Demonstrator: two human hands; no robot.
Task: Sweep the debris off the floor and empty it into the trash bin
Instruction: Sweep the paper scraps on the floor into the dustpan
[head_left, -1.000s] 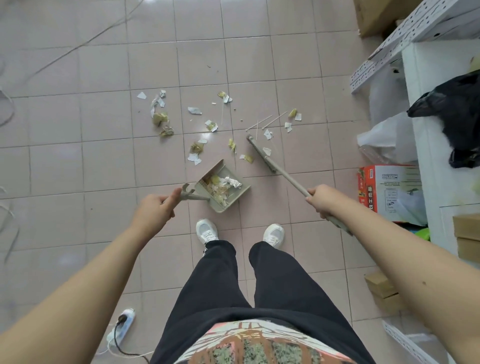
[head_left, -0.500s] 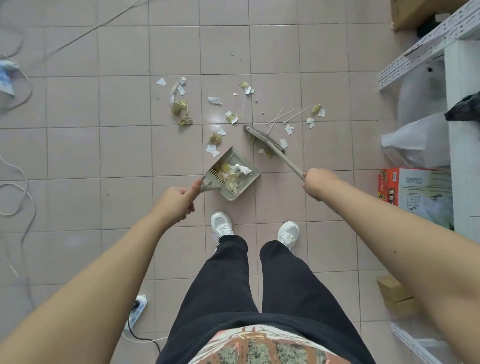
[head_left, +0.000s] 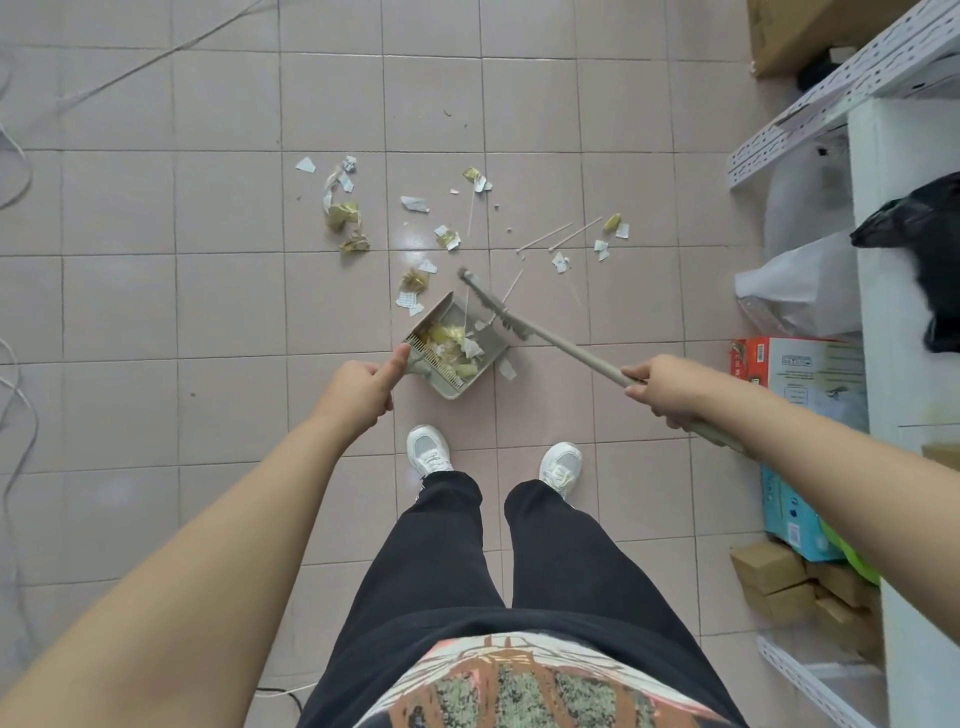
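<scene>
Gripping the broom (head_left: 545, 332) in the closed right hand (head_left: 662, 387) and the dustpan (head_left: 480, 376) in the left hand (head_left: 358, 392), short low strokes suited the remaining scraps (head_left: 343, 213).

No wording is reading clearly anywhere. The red-and-white carton (head_left: 795, 374) lying at the right is showing printed characters and a barcode, all too small to make out, and the blue box (head_left: 789, 525) nearer is carrying blurred print too.
</scene>
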